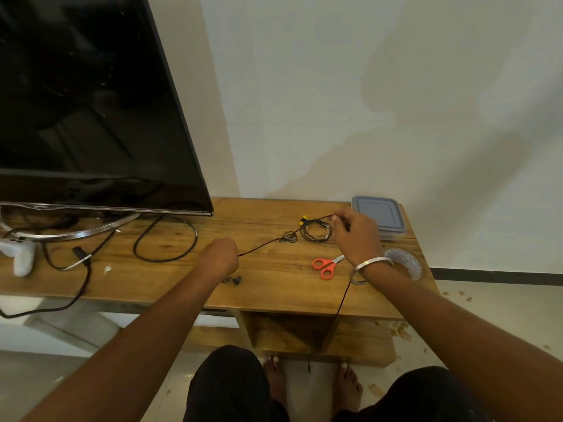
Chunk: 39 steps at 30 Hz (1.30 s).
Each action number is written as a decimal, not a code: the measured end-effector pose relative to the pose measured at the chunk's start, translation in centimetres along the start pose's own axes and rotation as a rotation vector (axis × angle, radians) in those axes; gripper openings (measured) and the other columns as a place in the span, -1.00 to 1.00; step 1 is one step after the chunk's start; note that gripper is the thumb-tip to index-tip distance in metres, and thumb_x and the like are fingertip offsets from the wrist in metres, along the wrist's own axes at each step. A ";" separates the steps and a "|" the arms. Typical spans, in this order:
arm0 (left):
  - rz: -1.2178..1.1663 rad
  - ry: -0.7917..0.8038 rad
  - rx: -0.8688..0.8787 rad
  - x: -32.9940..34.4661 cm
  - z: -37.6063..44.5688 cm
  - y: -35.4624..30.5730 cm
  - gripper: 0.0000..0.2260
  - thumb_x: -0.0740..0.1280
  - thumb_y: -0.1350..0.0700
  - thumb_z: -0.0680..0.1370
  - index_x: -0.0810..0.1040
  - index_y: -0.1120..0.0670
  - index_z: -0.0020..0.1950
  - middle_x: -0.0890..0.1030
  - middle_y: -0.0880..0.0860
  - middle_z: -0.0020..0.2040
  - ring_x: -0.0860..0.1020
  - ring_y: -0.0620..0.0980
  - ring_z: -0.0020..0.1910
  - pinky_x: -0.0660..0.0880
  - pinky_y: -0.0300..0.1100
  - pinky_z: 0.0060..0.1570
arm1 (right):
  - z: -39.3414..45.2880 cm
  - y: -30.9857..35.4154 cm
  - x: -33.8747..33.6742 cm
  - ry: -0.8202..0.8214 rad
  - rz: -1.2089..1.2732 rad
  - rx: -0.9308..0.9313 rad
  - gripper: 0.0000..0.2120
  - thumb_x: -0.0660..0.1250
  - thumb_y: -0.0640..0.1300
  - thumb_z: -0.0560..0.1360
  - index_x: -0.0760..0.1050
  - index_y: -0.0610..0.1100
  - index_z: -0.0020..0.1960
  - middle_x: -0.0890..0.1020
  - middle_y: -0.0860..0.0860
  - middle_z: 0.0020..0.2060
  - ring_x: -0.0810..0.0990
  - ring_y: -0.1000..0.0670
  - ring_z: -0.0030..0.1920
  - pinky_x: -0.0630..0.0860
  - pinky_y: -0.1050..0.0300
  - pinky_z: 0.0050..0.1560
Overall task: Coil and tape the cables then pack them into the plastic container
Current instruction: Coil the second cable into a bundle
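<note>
the left hand (220,256) and right hand (355,232) are each gripping the thin black cable (262,246), stretching it straight for coiling; lidded plastic container (378,215) is waiting at two o'clock.

Bare wood between black flat-screen TV (91,102) and small coiled black cable bundle (315,229): open lane. Right end crowded: orange-handled scissors (327,265), clear tape roll (406,261), lidded grey plastic container (379,216) packed close together. Left blocked by thick black looped cable (166,239), white game controller (19,252).
</note>
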<state>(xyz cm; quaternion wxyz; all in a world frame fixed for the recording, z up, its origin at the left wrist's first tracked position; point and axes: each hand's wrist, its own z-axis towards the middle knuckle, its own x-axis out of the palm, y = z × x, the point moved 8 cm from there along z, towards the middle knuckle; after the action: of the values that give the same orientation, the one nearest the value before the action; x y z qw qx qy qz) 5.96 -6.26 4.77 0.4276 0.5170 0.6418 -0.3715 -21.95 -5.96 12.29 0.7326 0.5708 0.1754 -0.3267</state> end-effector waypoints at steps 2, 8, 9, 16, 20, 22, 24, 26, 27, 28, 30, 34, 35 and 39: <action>0.027 -0.008 -0.057 -0.2 -0.1 1.2 -0.89 0.30 0.27 0.55 0.60 0.20 0.02 0.60 0.16 -0.08 0.60 0.08 -0.08 0.52 -0.09 -0.17 | 0.3 -1.0 -0.5 -0.022 -0.011 0.039 -0.81 0.23 -0.20 0.55 0.62 -0.18 0.01 0.59 0.02 -0.33 0.47 0.16 -0.40 0.32 0.40 -0.39; -0.024 -0.074 -0.148 -0.1 0.3 4.7 -0.92 0.29 0.26 0.55 0.57 0.21 -0.03 0.62 0.15 0.01 0.54 0.06 -0.12 0.47 -0.15 -0.16 | 0.4 -2.6 -1.5 -0.069 -0.027 0.098 -0.81 0.23 -0.21 0.55 0.62 -0.19 0.00 0.66 -0.06 -0.25 0.41 0.22 -0.41 0.28 0.36 -0.40; -0.009 -0.045 -0.131 0.1 0.4 4.7 -0.85 0.30 0.24 0.55 0.59 0.20 0.08 0.61 0.15 0.05 0.55 0.06 -0.08 0.49 -0.15 -0.12 | 0.4 -2.6 -1.5 -0.062 -0.032 0.096 -0.81 0.24 -0.20 0.55 0.62 -0.19 0.00 0.65 -0.05 -0.26 0.42 0.21 -0.40 0.30 0.34 -0.39; -0.168 -0.019 0.158 -0.2 -0.8 -2.4 -0.46 0.31 0.34 0.52 0.30 0.09 0.48 0.25 0.12 0.48 0.24 0.15 0.46 0.37 -0.05 0.33 | -0.4 -0.3 0.8 0.068 0.011 -0.020 -0.82 0.25 -0.16 0.55 0.61 -0.18 0.01 0.60 0.00 -0.32 0.56 0.02 -0.30 0.47 0.20 -0.27; -0.615 -0.128 0.621 -2.6 -3.5 -9.2 -0.60 0.26 0.21 0.61 0.38 0.05 0.46 0.39 0.02 0.43 0.31 -0.02 0.45 0.26 -0.20 0.39 | -1.3 2.0 2.2 0.198 0.037 -0.154 -0.83 0.25 -0.18 0.55 0.61 -0.16 0.01 0.59 0.02 -0.38 0.61 -0.04 -0.31 0.51 0.10 -0.23; -0.731 -0.088 0.783 -2.9 -4.7 -11.5 -0.63 0.26 0.13 0.63 0.39 0.02 0.44 0.47 -0.04 0.38 0.39 -0.12 0.38 0.31 -0.26 0.32 | -1.7 2.9 2.8 0.255 0.066 -0.205 -0.84 0.25 -0.18 0.54 0.61 -0.13 0.00 0.60 0.02 -0.40 0.60 -0.03 -0.33 0.51 0.09 -0.26; -0.819 -0.050 0.819 -2.9 -5.1 -12.4 -0.71 0.24 0.11 0.64 0.46 0.02 0.36 0.61 -0.02 0.18 0.56 -0.11 0.19 0.49 -0.13 0.21 | -1.7 3.2 2.8 0.264 0.080 -0.220 -0.84 0.26 -0.18 0.54 0.62 -0.13 -0.02 0.62 -0.01 -0.38 0.59 0.00 -0.34 0.49 0.15 -0.29; -0.903 -0.037 0.759 -3.1 -4.6 -12.0 -0.79 0.22 0.11 0.65 0.55 0.08 0.24 0.66 0.03 -0.21 0.64 -0.02 -0.20 0.59 0.06 -0.04 | -1.6 3.1 2.2 0.238 0.063 -0.222 -0.85 0.26 -0.17 0.54 0.62 -0.12 -0.04 0.62 0.00 -0.38 0.57 0.02 -0.35 0.46 0.19 -0.32; -0.920 -0.043 0.727 -3.1 -4.2 -11.6 -0.80 0.21 0.12 0.65 0.58 0.11 0.18 0.59 0.01 -0.36 0.59 -0.03 -0.35 0.59 0.06 -0.15 | -1.5 3.0 1.9 0.226 0.050 -0.222 -0.86 0.27 -0.17 0.54 0.61 -0.12 -0.03 0.60 0.03 -0.40 0.56 0.02 -0.36 0.46 0.18 -0.32; -0.917 -0.058 0.706 -3.2 -4.0 -11.2 -0.81 0.22 0.13 0.65 0.61 0.13 0.12 0.50 -0.02 -0.44 0.51 -0.06 -0.43 0.59 0.04 -0.20 | -1.5 2.7 1.6 0.218 0.041 -0.219 -0.86 0.27 -0.17 0.54 0.61 -0.12 -0.02 0.58 0.08 -0.41 0.55 0.04 -0.37 0.46 0.18 -0.31; -0.901 -0.083 0.699 -3.6 -4.1 -10.8 -0.82 0.25 0.13 0.64 0.64 0.13 0.04 0.42 -0.05 -0.46 0.45 -0.10 -0.45 0.61 -0.01 -0.23 | -1.4 2.2 1.3 0.210 0.044 -0.202 -0.86 0.27 -0.19 0.54 0.61 -0.14 0.00 0.53 0.16 -0.42 0.52 0.09 -0.38 0.46 0.19 -0.29; -0.950 -0.047 0.661 -3.7 -4.5 -10.6 -0.83 0.27 0.10 0.63 0.66 0.06 -0.04 0.58 -0.01 -0.30 0.57 -0.10 -0.30 0.60 -0.16 -0.26 | -1.8 1.6 1.2 0.186 0.041 -0.179 -0.85 0.26 -0.19 0.55 0.60 -0.14 0.01 0.57 0.05 -0.40 0.51 0.12 -0.41 0.42 0.26 -0.35; -0.940 -0.039 0.651 -3.7 -4.4 -10.6 -0.83 0.28 0.09 0.62 0.65 0.03 -0.05 0.62 0.00 -0.22 0.60 -0.08 -0.24 0.61 -0.14 -0.25 | -1.9 1.5 1.3 0.181 0.037 -0.178 -0.85 0.26 -0.19 0.55 0.60 -0.13 0.02 0.57 0.06 -0.40 0.50 0.14 -0.41 0.41 0.28 -0.36; -0.861 0.003 0.647 -3.3 -4.4 -10.7 -0.84 0.27 0.08 0.62 0.62 0.03 -0.08 0.66 0.04 -0.24 0.60 -0.05 -0.36 0.53 -0.17 -0.39 | -2.0 0.9 1.0 0.152 0.024 -0.157 -0.84 0.26 -0.19 0.55 0.61 -0.16 0.02 0.55 0.07 -0.39 0.51 0.09 -0.39 0.39 0.28 -0.35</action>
<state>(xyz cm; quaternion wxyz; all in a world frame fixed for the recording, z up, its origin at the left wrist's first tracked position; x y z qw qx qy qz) -4.90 -5.37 9.75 0.0545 0.3131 0.6490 -0.6912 -20.40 -4.22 11.77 0.7635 0.5370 0.2485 -0.2589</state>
